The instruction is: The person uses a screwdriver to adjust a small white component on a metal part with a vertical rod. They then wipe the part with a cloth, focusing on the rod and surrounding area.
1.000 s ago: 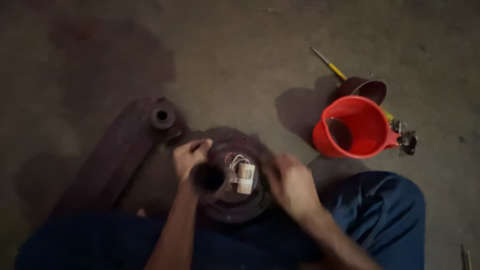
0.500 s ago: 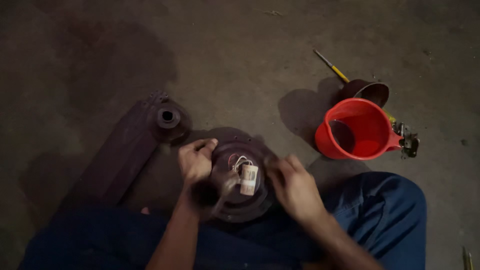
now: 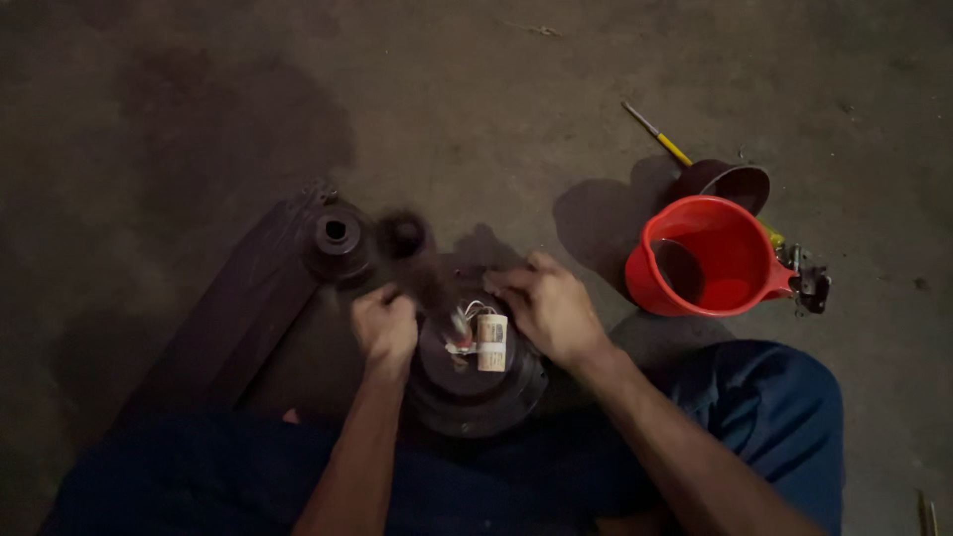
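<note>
Down on the concrete floor (image 3: 199,89), a dark fan blade (image 3: 228,318) lies beside the person's knees, apart from the round motor housing (image 3: 476,392) resting between them, seemingly braced there. The red jug (image 3: 707,256) stands within reach at right. The right hand (image 3: 551,308) grips the housing's rim to steady it; the left hand (image 3: 385,326) is closed around a blurred dark part. A small cream capacitor (image 3: 491,342) sits on top.

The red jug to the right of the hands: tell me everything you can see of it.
The red jug looks like glossy plastic, round and open-topped, with a pouring lip on its left rim and a handle on its right. It stands upright on the concrete floor, right of the right hand and apart from it. A dark patch shows inside; whether liquid or shadow is unclear. A dark bowl-like container sits just behind it, and a small dark metal part lies by its handle.
</note>
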